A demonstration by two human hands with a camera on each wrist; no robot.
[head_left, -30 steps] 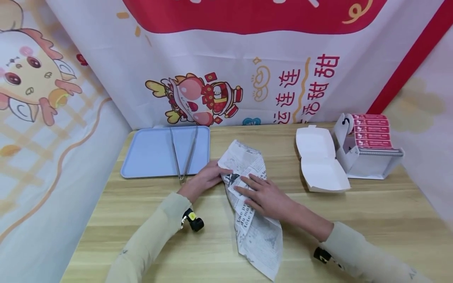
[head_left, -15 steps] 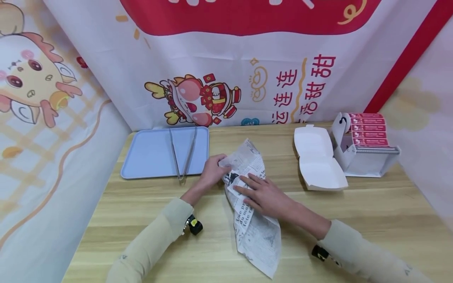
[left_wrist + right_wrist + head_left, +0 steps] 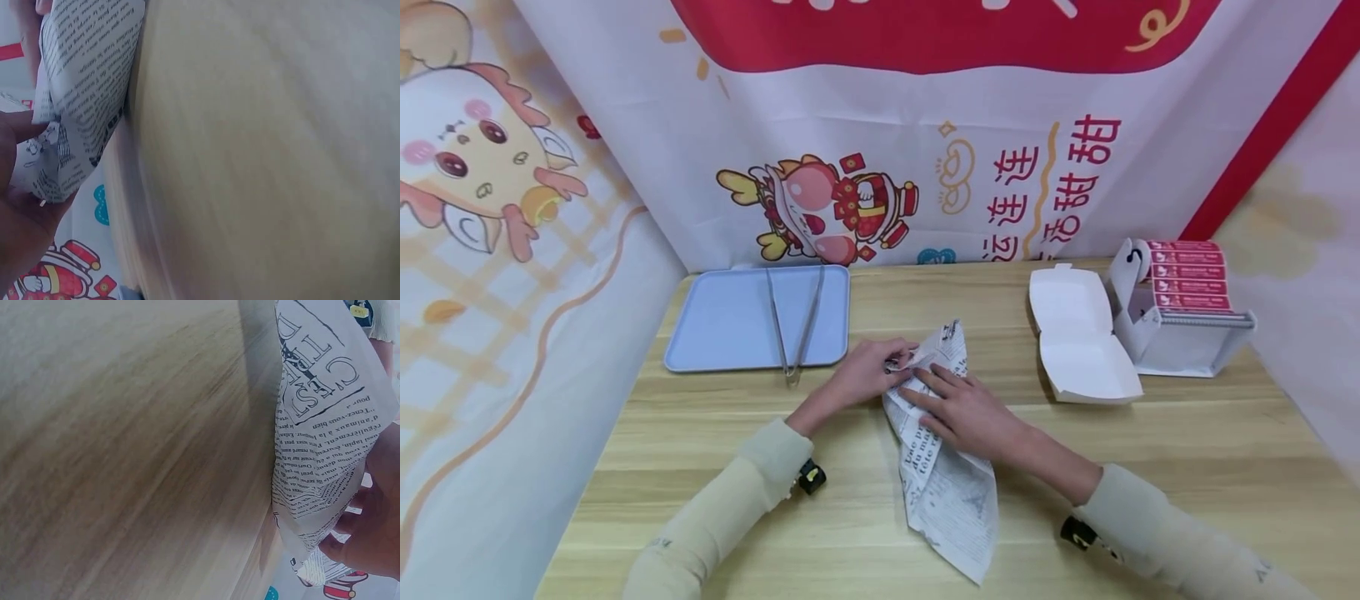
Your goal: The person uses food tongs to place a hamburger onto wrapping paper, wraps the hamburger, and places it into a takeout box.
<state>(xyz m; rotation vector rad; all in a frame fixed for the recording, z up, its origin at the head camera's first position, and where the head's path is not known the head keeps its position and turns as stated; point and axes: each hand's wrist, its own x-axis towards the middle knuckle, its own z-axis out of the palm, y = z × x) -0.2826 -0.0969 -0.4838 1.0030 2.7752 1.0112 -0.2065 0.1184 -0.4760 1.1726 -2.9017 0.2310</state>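
A sheet of newspaper-print wrapping paper (image 3: 951, 517) lies folded into a long, narrow shape on the wooden table. At its far left edge my left hand (image 3: 872, 368) pinches the paper between thumb and fingers, folding that end inward. In the left wrist view, the thumb of the left hand (image 3: 25, 206) bears on the printed paper (image 3: 87, 81). My right hand (image 3: 977, 417) rests on the middle of the sheet with its fingers spread and fairly straight. From the right wrist, the paper (image 3: 325, 437) stands slightly raised beside the right hand (image 3: 375, 519). Whether anything lies inside the folds is hidden.
Back left is a light blue tray (image 3: 722, 325), with metal tongs (image 3: 791, 371) lying across its front edge. An open white takeaway box (image 3: 1086, 358) stands to the right, beside a dispenser (image 3: 1187, 346) with a roll of red labels. A printed cloth hangs behind.
My left hand has moved right and slightly forward, folding the paper's far left corner inward over the sheet. The right hand has stayed on the paper.
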